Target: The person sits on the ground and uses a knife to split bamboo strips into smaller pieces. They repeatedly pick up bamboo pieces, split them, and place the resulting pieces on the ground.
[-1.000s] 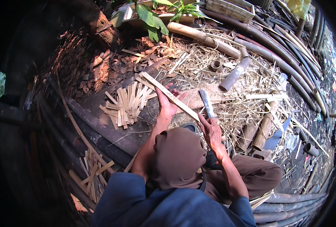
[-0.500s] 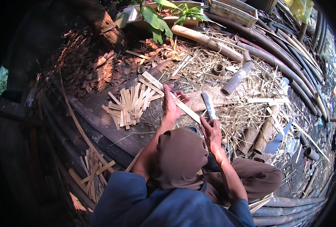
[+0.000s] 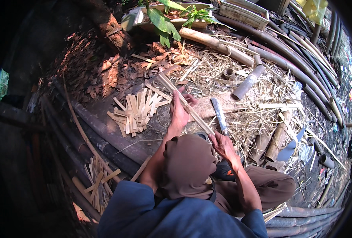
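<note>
My left hand [image 3: 180, 110] grips a long pale bamboo strip [image 3: 168, 83] around its middle, thumb on the near side and fingers beyond. The strip slants from upper left to lower right, and lines run along its visible face. My right hand [image 3: 223, 145] pinches its lower end. Just beyond the right hand lies a long-bladed knife [image 3: 218, 112], its blade across a brown wooden piece [image 3: 200, 108]; its handle is not clearly visible. Left of my left hand is a loose pile of short pale bamboo slats [image 3: 134, 111].
Shavings [image 3: 245, 125] cover the ground ahead and right. Cut bamboo tubes [image 3: 248, 82] and a long pole [image 3: 217, 45] lie among them. Dark poles [image 3: 104, 129] stretch along the left, with another bundle of slats [image 3: 98, 184] nearer. A planter [image 3: 144, 16] stands at the back.
The bamboo strip has been turned over: its smooth pale face showed before, a lined face shows now. Its far end and my right hand have shifted slightly. The knife stays almost in place.
</note>
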A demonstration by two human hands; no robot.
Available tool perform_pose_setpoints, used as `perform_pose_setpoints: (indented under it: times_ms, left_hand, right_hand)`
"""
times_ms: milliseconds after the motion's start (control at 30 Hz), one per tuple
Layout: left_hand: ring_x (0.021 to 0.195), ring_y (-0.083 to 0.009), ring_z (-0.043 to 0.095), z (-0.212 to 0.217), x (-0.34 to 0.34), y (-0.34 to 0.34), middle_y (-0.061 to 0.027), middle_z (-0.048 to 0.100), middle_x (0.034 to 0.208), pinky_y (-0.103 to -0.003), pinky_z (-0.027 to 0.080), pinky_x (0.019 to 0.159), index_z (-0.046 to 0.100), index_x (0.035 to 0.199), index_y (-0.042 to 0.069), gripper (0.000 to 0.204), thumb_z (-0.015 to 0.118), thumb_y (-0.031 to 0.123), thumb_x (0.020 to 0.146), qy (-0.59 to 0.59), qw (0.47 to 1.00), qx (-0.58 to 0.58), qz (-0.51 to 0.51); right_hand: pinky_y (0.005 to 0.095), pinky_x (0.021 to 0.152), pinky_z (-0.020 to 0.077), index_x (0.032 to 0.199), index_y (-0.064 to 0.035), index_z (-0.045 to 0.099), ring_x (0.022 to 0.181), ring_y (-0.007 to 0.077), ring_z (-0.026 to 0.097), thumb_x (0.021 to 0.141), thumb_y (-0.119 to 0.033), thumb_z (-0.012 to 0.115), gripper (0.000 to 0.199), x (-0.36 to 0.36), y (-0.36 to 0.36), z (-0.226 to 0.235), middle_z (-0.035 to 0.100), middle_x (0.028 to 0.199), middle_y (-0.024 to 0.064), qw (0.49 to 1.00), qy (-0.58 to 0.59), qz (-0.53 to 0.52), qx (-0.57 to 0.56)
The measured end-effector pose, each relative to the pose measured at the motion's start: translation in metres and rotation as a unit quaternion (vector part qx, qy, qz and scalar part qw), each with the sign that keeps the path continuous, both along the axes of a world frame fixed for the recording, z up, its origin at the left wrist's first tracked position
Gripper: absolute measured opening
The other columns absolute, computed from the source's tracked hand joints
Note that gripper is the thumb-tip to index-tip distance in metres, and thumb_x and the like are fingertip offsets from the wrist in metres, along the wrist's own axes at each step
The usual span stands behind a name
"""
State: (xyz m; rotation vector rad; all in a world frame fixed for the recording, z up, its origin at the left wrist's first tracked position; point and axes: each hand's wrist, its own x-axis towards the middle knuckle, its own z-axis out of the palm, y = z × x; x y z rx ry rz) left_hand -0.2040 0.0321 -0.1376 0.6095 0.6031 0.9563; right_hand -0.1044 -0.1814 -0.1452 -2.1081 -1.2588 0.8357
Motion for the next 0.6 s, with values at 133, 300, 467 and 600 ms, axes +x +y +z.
perform_pose_setpoints:
  times_ms: [133,300,467,600]
  left_hand:
    - [0.057,-0.01,0.046,-0.007,-0.006,0.025,0.002,0.044,0.069,-0.025,0.041,0.05,0.049,0.11,0.009,0.048,0.053,0.055,0.095,0.07,0.987,-0.094,0.114]
    - [0.047,-0.0054,0.027,0.005,-0.013,0.025,0.0055,0.028,0.059,-0.022,0.022,0.04,0.05,0.1,0.011,0.048,0.046,0.058,0.097,0.015,0.998,-0.032,0.048]
    - [0.047,-0.005,0.028,0.027,-0.008,0.032,0.0052,0.031,0.06,-0.021,0.025,0.041,0.052,0.105,0.011,0.048,0.043,0.057,0.098,-0.074,0.991,0.043,-0.099]
    - [0.054,-0.0055,0.037,0.041,-0.003,0.035,0.0035,0.038,0.067,-0.021,0.032,0.048,0.053,0.111,0.009,0.04,0.045,0.047,0.101,-0.012,1.0,0.018,-0.018]
  right_hand:
    - [0.0511,0.056,0.0461,0.093,-0.0076,0.054,0.072,0.0428,0.062,0.097,-0.034,0.057,0.027,-0.01,-0.015,-0.025,0.063,0.074,0.019,0.986,-0.16,-0.021,0.031]
    - [0.0449,0.056,0.0464,0.098,-0.0035,0.054,0.064,0.0361,0.06,0.096,-0.042,0.057,0.039,-0.019,-0.019,-0.013,0.06,0.072,0.0149,0.997,-0.013,0.001,0.07]
    - [0.0307,0.055,0.0408,0.085,-0.0042,0.055,0.058,0.0152,0.052,0.1,-0.052,0.046,0.051,-0.005,-0.015,-0.014,0.056,0.065,0.0048,0.946,0.323,0.001,-0.018]
    - [0.0249,0.053,0.0391,0.085,-0.0049,0.059,0.057,0.008,0.052,0.099,-0.054,0.046,0.052,-0.008,-0.016,-0.018,0.058,0.064,0.0005,0.916,0.399,-0.028,-0.008]
